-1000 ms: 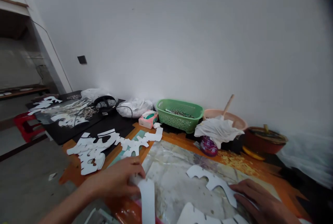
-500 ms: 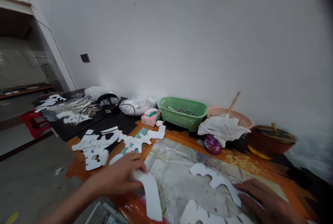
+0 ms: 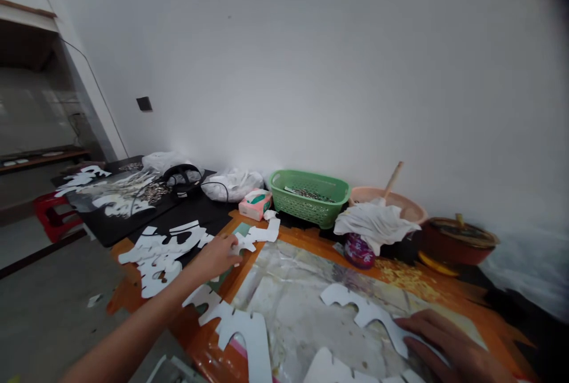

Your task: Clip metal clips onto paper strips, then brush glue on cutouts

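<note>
- On the head camera I'm looking along a table with an orange-and-marble printed cover (image 3: 288, 294), its far edge running along a white wall (image 3: 284, 74).
- My left hand (image 3: 216, 257) reaches across the table, fingers loosely together, tips at a white cut-out strip (image 3: 262, 233). I can't tell whether they're pinching it or only touching it.
- My right hand (image 3: 451, 344) lies flat and open, fingers extended, holding nothing in its grip, pressed on a curved white cut-out (image 3: 367, 312).
- A notched white cut-out (image 3: 237, 324) lies just under my left forearm, near the table's near edge.
- A heap of white cut-outs (image 3: 155, 258) sits just left of my left hand.
- More white cut-outs (image 3: 120, 205) lie on a black mat (image 3: 115, 232) further left.
- Along the wall I have a green plastic basket (image 3: 309, 196) holding small metal pieces, a tissue box (image 3: 255, 204), a white plastic bag (image 3: 233, 185), a peach basin (image 3: 400, 205) with a crumpled cloth (image 3: 376, 226) on its rim, and a dark red pot (image 3: 457, 242).
</note>
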A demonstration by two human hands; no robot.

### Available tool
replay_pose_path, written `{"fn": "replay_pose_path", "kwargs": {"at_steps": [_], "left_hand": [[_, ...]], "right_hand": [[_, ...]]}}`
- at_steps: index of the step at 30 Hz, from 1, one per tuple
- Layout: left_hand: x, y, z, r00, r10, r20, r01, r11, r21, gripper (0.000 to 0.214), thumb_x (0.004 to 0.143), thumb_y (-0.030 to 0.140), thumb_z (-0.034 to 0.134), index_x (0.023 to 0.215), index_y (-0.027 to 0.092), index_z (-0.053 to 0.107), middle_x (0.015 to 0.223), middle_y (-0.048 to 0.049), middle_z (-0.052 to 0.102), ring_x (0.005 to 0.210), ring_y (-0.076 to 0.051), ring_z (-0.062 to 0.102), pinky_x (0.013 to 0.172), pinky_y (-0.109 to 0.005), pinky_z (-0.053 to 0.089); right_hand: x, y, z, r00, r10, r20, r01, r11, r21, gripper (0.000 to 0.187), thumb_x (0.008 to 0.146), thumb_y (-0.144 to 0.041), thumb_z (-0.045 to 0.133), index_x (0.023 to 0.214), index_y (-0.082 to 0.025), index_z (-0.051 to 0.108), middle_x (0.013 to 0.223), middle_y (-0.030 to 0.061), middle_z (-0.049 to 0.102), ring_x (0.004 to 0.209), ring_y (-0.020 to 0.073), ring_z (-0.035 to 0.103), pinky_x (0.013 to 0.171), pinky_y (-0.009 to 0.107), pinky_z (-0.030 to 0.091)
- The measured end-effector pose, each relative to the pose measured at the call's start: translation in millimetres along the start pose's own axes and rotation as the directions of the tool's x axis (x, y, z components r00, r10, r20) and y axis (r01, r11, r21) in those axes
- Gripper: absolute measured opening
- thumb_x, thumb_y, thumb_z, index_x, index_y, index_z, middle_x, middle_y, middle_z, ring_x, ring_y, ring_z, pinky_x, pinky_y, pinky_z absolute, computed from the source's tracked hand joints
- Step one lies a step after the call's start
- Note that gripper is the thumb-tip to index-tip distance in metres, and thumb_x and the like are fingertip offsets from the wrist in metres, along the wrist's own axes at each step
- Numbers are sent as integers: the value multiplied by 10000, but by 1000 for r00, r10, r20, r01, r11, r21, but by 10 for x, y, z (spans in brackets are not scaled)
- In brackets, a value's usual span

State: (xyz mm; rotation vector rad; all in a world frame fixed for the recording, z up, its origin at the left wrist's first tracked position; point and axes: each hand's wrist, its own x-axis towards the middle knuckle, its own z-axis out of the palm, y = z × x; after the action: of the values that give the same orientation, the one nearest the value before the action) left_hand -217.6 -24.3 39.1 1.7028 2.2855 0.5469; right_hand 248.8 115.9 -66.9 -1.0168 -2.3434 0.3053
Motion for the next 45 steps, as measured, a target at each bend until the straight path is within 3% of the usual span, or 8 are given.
{"fn": "replay_pose_path", "kwargs": {"at_steps": [5,10,15,26,30,33,38,45], "left_hand": [[205,-129,84,997,-6,71,14,994,-110,402,711,265,761,1084,180,635,1071,-75,673,965,-263,629,877,-415,477],[181,-37,-99,952,210,223,-118,924,-365,535,724,314,759,1235,220,629,1211,-58,687,1014,-232,649,874,-330,495],[131,55,-69,893,323,315,-158,877,-453,438,729,347,761,1144,221,695,1103,-34,720,931,-209,662,783,-287,509],[162,6,-139,882,365,297,-304,924,-231,358,712,448,834,1040,314,789,1225,-23,706,1173,-272,600,1007,-324,434],[364,-29,-152,945,269,185,-257,962,-88,354,975,474,530,1121,238,750,1175,-57,717,1075,-256,653,913,-344,495],[565,-141,-75,977,181,112,-190,979,73,340,949,410,626,1188,173,672,1204,-93,680,1115,-276,632,981,-465,492],[695,-243,15,980,125,155,-162,954,253,322,951,372,656,1197,165,632,1249,-88,641,1095,-249,642,936,-478,547],[544,-25,2,958,185,217,-255,897,362,276,970,346,631,1194,184,640,1268,-90,640,1119,-244,635,959,-476,542]], "right_hand": [[-25,26,17,999,-30,43,30,1000,-4,392,926,-560,511,1009,-319,809,1087,107,764,1003,325,742,861,448,641],[-34,40,40,999,-27,26,27,999,-19,401,925,-573,515,1024,-316,807,1108,108,760,1019,329,737,884,458,631],[-21,-17,-2,998,-44,47,45,999,-2,347,945,-498,527,1020,-304,804,1090,97,756,994,292,743,859,385,636],[8,-99,-59,993,16,113,-18,1000,17,341,931,-471,525,1015,-299,808,1081,106,753,999,298,731,870,383,621],[11,-107,-38,996,43,84,-45,999,30,370,911,-518,528,986,-296,815,1082,117,754,1002,326,730,881,433,620],[15,-93,-37,997,49,62,-52,998,38,392,902,-541,525,978,-293,819,1073,124,758,1000,336,734,880,454,622],[48,-113,-118,990,33,135,-37,999,32,357,898,-495,565,1032,-280,816,1096,128,765,1027,328,738,896,434,624],[82,-306,-180,995,42,93,-47,997,54,293,890,-383,566,994,-256,809,1037,118,767,978,303,748,867,403,626]]}}
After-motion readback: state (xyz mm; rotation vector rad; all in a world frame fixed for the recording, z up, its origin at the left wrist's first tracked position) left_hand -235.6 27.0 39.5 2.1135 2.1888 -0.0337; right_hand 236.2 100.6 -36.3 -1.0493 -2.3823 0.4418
